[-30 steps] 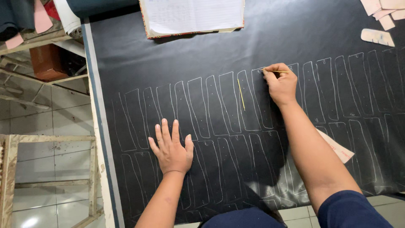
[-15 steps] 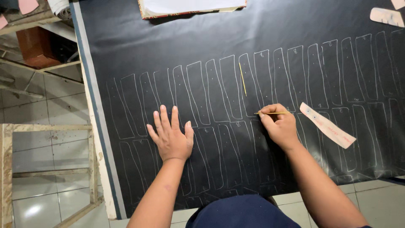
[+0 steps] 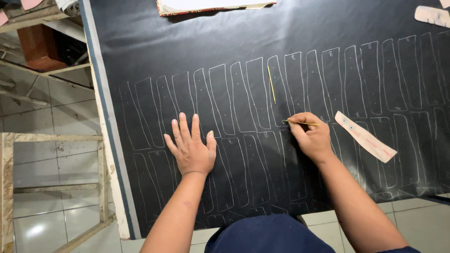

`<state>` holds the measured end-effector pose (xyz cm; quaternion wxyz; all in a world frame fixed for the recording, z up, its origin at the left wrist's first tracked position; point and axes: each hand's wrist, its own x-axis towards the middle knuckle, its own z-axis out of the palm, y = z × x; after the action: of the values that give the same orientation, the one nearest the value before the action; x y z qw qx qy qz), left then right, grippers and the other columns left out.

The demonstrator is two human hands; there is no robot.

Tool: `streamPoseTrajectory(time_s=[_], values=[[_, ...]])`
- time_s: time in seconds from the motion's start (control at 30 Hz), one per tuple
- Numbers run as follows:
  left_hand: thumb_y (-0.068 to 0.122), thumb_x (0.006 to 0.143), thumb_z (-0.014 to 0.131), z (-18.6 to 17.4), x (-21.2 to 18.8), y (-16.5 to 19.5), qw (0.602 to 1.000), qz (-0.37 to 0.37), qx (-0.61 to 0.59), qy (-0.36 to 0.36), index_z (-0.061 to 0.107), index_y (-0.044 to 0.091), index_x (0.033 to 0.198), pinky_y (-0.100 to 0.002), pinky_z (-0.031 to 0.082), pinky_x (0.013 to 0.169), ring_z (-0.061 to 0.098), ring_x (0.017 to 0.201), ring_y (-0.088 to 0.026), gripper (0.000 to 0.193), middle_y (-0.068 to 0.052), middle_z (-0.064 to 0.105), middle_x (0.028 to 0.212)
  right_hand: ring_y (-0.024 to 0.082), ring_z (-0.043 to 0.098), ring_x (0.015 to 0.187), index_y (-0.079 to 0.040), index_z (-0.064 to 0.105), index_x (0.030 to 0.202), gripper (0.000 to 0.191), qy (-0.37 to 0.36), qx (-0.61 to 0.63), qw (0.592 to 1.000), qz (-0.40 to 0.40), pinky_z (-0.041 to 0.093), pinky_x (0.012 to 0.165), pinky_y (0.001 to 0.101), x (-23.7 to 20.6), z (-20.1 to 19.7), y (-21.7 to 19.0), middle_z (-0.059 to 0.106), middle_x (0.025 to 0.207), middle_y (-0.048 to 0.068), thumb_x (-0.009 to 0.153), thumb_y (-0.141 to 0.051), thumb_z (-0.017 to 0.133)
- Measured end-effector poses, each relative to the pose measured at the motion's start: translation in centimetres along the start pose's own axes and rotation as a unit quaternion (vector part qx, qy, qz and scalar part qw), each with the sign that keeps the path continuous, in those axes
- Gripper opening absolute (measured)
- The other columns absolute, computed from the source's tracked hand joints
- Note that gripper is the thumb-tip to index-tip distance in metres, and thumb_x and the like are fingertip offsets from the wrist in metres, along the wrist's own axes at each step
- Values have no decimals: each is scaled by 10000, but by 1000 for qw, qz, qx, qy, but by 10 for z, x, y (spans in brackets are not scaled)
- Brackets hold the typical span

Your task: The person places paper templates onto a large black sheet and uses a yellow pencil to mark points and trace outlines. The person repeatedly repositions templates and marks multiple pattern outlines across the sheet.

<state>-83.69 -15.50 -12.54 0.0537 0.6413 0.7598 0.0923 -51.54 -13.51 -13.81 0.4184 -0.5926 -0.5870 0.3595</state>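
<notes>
A black sheet point(image 3: 197, 42) covers the table and carries rows of long traced outlines drawn in white. My left hand point(image 3: 191, 146) lies flat on it with the fingers spread, pressing the sheet down. My right hand point(image 3: 311, 136) grips a thin yellow marking stick point(image 3: 304, 123), its tip touching the sheet between two outlines. A second thin yellow stick point(image 3: 271, 84) lies loose on the sheet above my right hand. A pale strip-shaped cardboard template point(image 3: 364, 137) rests on the sheet just right of my right hand.
An open notebook point(image 3: 211, 5) lies at the far edge. Another pale template point(image 3: 431, 15) sits at the top right corner. The table's left edge point(image 3: 104, 117) drops to a tiled floor, with a wooden frame point(image 3: 101, 173) and a brown box point(image 3: 40, 44) beside it.
My right hand has come down from the upper row of outlines to the lower middle, still gripping the stick. The left hand has stayed flat. The camera view has shifted.
</notes>
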Motion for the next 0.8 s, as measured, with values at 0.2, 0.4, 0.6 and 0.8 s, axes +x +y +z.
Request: streamPoseTrajectory(time_s=[0.2, 0.4, 0.6, 0.8], values=[[489, 962, 495, 0, 0, 0, 1000, 3, 2, 3, 403, 159, 1555, -631, 98, 1210, 175, 1549, -367, 685, -144, 239, 1668, 95, 678, 891, -6, 670, 1003, 78, 7, 33, 999, 7, 546, 818, 241, 19, 9, -15, 733, 975, 54, 931, -22, 694], [494, 950, 514, 0, 0, -1, 1000, 4, -2, 20, 413, 164, 1550, -633, 111, 1213, 190, 1546, -364, 692, -140, 254, 1663, 73, 654, 828, -4, 678, 1063, 86, 14, 88, 995, -37, 533, 752, 230, 106, 52, -40, 734, 977, 42, 995, -55, 692], [494, 942, 521, -2, 1, -2, 1000, 3, -2, 21, 407, 168, 1549, -630, 109, 1211, 197, 1539, -364, 698, -140, 256, 1657, 62, 652, 809, -5, 684, 1056, 96, 15, 99, 995, -19, 532, 726, 227, 152, 80, -59, 728, 943, 35, 983, -60, 712], [496, 958, 485, -4, 1, -5, 1000, 0, -13, -6, 386, 171, 1560, -625, 74, 1211, 166, 1540, -368, 691, -149, 226, 1660, 66, 665, 848, 0, 680, 1027, 64, 27, 67, 997, -38, 533, 752, 225, 151, 86, -58, 741, 963, 39, 981, -36, 706]])
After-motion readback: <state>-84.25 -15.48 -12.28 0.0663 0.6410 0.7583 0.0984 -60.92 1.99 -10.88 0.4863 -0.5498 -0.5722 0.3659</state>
